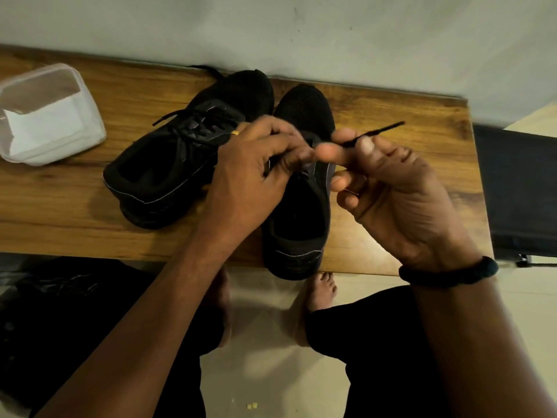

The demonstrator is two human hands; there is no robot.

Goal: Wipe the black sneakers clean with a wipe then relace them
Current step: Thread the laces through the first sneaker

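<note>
- Near shoe (301,224): black, straight ahead of me and between both hands. Its long axis runs away from me, toe towards the wall and heel overhanging the edge closest to me. I judge relacing is under way on this one.
- Lace (382,129): black. Its free end sticks up and to the right of the near shoe, and its tip is clear of everything. The rest runs back towards the eyelet rows, hidden under fingers.
- Right hand (391,188): just right of the near shoe and raised above it, thumb and forefinger pinching the lace a little back from the tip. It is the hand nearer the free end, so I would have it do the threading.
- Left hand (256,167): over the near shoe's eyelets, fingers curled, thumb tip almost meeting the right thumb. I cannot tell whether it grips the lace or the upper, because of blur.
- Far shoe (168,158): touching the near shoe's left side, angled with its toe beside the near shoe's toe. It is already laced.
- Bench (407,116): wood, under the near shoe.
- Tub (18,92): clear plastic, well left of the near shoe, with white wipes (45,128) inside.
- Wristband (449,274): dark, on the right wrist.
- Writing: none I can read. The shoes show grey trim lines only, and no brand is legible.
</note>
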